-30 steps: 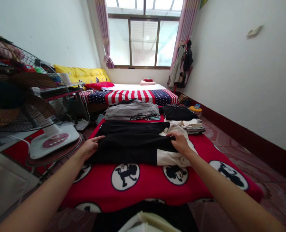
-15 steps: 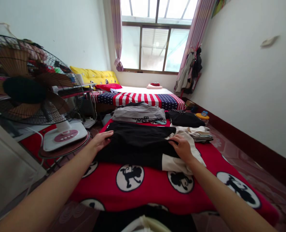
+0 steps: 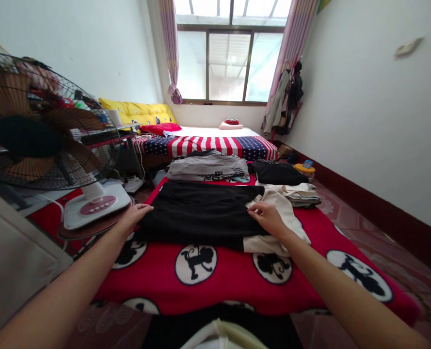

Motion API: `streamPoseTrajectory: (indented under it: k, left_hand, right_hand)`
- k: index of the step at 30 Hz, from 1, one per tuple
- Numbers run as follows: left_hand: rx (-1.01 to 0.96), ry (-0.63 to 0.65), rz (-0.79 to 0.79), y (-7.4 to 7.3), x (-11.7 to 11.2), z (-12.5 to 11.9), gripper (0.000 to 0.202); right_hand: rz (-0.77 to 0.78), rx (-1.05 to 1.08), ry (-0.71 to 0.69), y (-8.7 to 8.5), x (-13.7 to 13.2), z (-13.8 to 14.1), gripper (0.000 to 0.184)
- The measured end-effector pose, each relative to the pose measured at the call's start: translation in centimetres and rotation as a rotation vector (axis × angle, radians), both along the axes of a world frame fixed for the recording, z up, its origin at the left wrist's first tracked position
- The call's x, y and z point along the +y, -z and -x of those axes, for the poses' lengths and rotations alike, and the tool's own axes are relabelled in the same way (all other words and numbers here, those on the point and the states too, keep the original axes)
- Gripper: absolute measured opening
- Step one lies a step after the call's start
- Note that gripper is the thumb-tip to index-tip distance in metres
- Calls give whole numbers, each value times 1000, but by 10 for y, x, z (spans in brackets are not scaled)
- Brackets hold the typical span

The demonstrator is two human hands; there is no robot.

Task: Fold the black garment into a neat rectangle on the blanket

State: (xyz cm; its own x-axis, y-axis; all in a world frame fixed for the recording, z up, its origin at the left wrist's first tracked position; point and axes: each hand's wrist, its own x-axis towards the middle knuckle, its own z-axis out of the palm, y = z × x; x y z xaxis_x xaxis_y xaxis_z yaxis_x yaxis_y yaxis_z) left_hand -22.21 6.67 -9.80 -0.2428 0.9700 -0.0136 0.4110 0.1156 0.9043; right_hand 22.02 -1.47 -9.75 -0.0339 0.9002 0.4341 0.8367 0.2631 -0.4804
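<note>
A black shirt with cream sleeves (image 3: 200,213) lies spread on a red blanket (image 3: 222,295) with round monkey prints. My left hand (image 3: 137,215) is at the shirt's left edge, its fingers drawn together on the cloth there. With thumb and fingertips, my right hand (image 3: 266,216) pinches the black cloth near the cream part on the right. Just beyond the shirt is a pile of grey clothes (image 3: 208,167). To its right sit folded black clothes (image 3: 279,173) and a stack of cream and grey clothes (image 3: 298,195).
A fan (image 3: 29,135) on a white base stands on a round stool at the left. Behind the blanket is a bed with a striped, starred cover (image 3: 208,145). A yellow-lidded container (image 3: 305,169) stands on the floor by the right wall.
My left hand has moved left, from on top of the black cloth to its left edge. My right hand has shifted slightly left. The black cloth looks flatter.
</note>
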Motion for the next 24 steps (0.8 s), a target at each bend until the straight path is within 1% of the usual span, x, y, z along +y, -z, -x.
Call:
streamPoseTrajectory:
  k: [1, 4, 5, 7, 9, 10, 12, 14, 16, 18, 20, 21, 22, 23, 24]
  left_hand:
    - [-15, 6, -13, 1, 2, -2, 32]
    - [-52, 30, -71, -1, 9, -8, 48]
    - [-55, 47, -123, -2, 10, -10, 50]
    - [-43, 96, -284, -3, 13, -13, 49]
    - [19, 124, -453, -1, 14, -14, 46]
    - [79, 114, -505, 1, 15, -14, 44]
    - [209, 49, -526, 8, 18, -13, 40]
    - [307, -16, -497, 15, 23, -11, 35]
    - [355, -49, -461, 20, 27, -9, 30]
    - [410, -66, -444, 19, 30, -9, 29]
    - [467, -75, -459, 15, 28, -15, 32]
    - [486, -71, -477, 12, 25, -21, 32]
    - [521, -32, -485, 10, 22, -28, 32]
    - [573, 42, -479, 10, 18, -37, 32]
    - [635, 140, -458, 11, 14, -47, 34]
  right_hand:
    - [8, 7, 33, 2, 10, 3, 15]
    - [26, 36, 125, 7, 38, 15, 33]
    - [36, 44, 150, 8, 46, 20, 36]
    - [55, 55, 183, 10, 55, 28, 32]
    - [44, 67, 216, 11, 59, 33, 22]
    - [28, 75, 242, 11, 58, 34, 20]
    - [-7, 88, 301, 15, 55, 34, 22]
    - [-13, 82, 326, 19, 50, 33, 21]
    - [0, 56, 316, 22, 44, 33, 14]
    - [-18, 20, 296, 20, 37, 36, 15]
    - [-103, -18, 239, 16, 31, 43, 20]
    - [-153, -36, 182, 15, 28, 47, 20]
    - [-189, -59, 108, 14, 27, 52, 18]
    - [-201, -86, 26, 14, 26, 57, 18]
    - [-182, -124, -46, 16, 26, 62, 20]
